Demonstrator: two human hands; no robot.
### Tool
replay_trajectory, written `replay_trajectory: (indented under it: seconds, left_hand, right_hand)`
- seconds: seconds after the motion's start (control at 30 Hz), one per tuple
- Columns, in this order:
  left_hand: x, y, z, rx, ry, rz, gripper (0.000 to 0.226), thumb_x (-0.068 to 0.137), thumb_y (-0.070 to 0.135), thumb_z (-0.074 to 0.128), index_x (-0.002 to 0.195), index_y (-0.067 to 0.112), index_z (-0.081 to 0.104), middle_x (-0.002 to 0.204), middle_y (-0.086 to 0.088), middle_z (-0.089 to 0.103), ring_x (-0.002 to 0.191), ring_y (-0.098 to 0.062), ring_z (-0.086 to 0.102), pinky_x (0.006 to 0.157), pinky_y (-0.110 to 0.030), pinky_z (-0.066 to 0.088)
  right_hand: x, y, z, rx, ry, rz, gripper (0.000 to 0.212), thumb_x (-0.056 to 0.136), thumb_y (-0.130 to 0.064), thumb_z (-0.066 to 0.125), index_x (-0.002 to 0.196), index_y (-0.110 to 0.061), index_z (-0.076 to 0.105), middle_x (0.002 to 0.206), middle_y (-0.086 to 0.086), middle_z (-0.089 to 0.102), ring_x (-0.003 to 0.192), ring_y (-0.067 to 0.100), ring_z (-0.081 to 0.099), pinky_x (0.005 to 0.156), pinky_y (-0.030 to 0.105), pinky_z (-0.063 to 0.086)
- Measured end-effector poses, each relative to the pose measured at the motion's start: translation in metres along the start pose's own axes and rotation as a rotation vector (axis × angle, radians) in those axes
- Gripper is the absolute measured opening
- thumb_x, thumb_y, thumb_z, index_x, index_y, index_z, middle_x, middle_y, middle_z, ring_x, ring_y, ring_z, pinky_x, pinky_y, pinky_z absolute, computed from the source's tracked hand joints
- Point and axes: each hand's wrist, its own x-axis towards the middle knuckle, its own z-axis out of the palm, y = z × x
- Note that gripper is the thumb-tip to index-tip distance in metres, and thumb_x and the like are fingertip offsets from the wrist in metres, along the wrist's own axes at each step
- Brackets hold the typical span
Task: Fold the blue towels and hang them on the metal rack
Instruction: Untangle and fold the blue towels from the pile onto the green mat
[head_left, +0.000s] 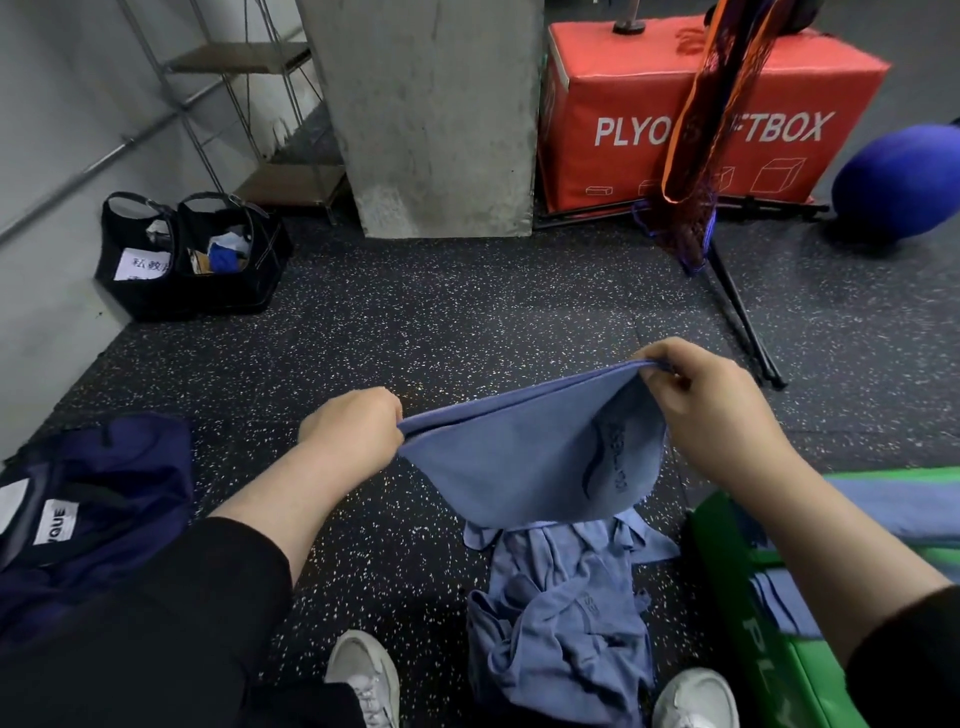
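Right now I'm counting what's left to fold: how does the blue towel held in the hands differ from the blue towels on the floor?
The held blue towel hangs off the floor, pinched by the left hand and right hand; the crumpled blue towels in a pile lie on the speckled floor, untouched. The held one is doubled with its top edge stretched straight; the pile is bunched. Both share the same blue cloth.

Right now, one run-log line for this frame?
stage: folding | left hand: grips towel edge | right hand: pinches other end | pile: crumpled on floor
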Motion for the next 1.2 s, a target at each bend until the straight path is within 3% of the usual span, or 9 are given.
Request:
replay_trajectory:
  seconds: [0.17,0.3,0.4,0.47,0.57,0.67,0.73,1.03,1.2]
  left_hand:
    - [0.010,0.002,-0.009,-0.873,-0.117,-0.093,0.026,0.095,0.005,0.045,0.096,0.018,0.067,0.057,0.000,0.057,0.039,-0.012,0.041,0.039,-0.019,0.032]
    - [0.015,0.009,-0.027,-1.312,-0.259,-0.181,0.023,0.094,0.005,0.044,0.084,0.019,0.059,0.048,0.005,0.045,0.038,-0.009,0.029,0.047,-0.020,0.033]
    - [0.012,0.015,-0.037,-1.471,-0.377,-0.199,0.018,0.096,0.008,0.048,0.092,0.017,0.062,0.071,-0.004,0.073,0.046,-0.012,0.051,0.058,-0.029,0.052]
    - [0.014,0.016,-0.038,-1.532,-0.393,-0.129,0.023,0.096,0.005,0.044,0.104,0.013,0.065,0.102,-0.012,0.078,0.072,-0.020,0.067,0.074,-0.037,0.055]
    - [0.020,0.014,-0.033,-1.335,-0.238,0.041,0.039,0.090,-0.006,0.049,0.112,0.015,0.074,0.114,-0.011,0.076,0.089,-0.017,0.067,0.080,-0.039,0.054]
    - [0.027,0.012,-0.022,-0.911,0.116,0.133,0.026,0.084,0.003,0.070,0.094,0.026,0.080,0.079,-0.001,0.076,0.067,-0.015,0.059,0.069,-0.034,0.046]
    - [0.027,0.013,-0.021,-0.932,0.199,0.153,0.012,0.089,0.012,0.073,0.085,0.023,0.077,0.071,0.003,0.075,0.063,-0.015,0.062,0.069,-0.034,0.047]
    - [0.029,0.009,-0.024,-0.864,0.294,0.118,0.048,0.101,0.037,0.060,0.074,-0.002,0.060,0.060,0.000,0.037,0.054,-0.013,0.028,0.055,-0.033,0.019]
    - [0.031,0.011,-0.025,-0.885,0.282,0.234,0.045,0.102,0.041,0.049,0.085,0.001,0.061,0.075,-0.018,0.061,0.067,-0.016,0.046,0.064,-0.041,0.042]
  right_hand:
    - [0.013,0.012,-0.005,-0.004,0.013,0.072,0.015,0.100,-0.022,0.055,0.095,-0.030,0.066,0.076,-0.010,0.064,0.067,0.016,0.056,0.058,0.027,0.034]
    - [0.020,0.020,-0.011,0.008,0.023,0.107,0.015,0.099,-0.022,0.057,0.092,-0.024,0.070,0.064,-0.009,0.060,0.053,0.007,0.049,0.052,0.026,0.034]
    - [0.024,0.024,-0.006,0.051,0.011,0.171,0.016,0.097,-0.021,0.058,0.088,-0.020,0.071,0.058,-0.006,0.059,0.046,0.009,0.046,0.050,0.026,0.033]
    - [0.026,0.024,-0.002,0.105,0.030,0.201,0.017,0.097,-0.021,0.057,0.086,-0.020,0.070,0.065,-0.002,0.064,0.052,0.014,0.052,0.055,0.029,0.039]
    - [0.030,0.022,0.000,0.169,0.083,0.218,0.017,0.095,-0.021,0.057,0.083,-0.020,0.069,0.069,0.005,0.067,0.061,0.021,0.055,0.060,0.035,0.045]
    - [0.033,0.022,-0.001,0.163,0.089,0.217,0.016,0.095,-0.022,0.057,0.086,-0.019,0.070,0.069,0.007,0.066,0.057,0.019,0.053,0.059,0.036,0.047]
    - [0.035,0.023,-0.004,0.150,0.087,0.213,0.015,0.096,-0.021,0.057,0.088,-0.019,0.070,0.065,0.002,0.062,0.051,0.015,0.046,0.055,0.031,0.038]
    - [0.036,0.024,-0.002,0.038,0.046,0.144,0.014,0.098,-0.019,0.059,0.088,-0.020,0.070,0.067,-0.003,0.065,0.056,0.014,0.051,0.054,0.027,0.037]
    - [0.039,0.029,-0.002,-0.055,0.009,0.164,0.016,0.099,-0.022,0.056,0.090,-0.019,0.069,0.067,0.004,0.064,0.053,0.019,0.052,0.054,0.028,0.039]
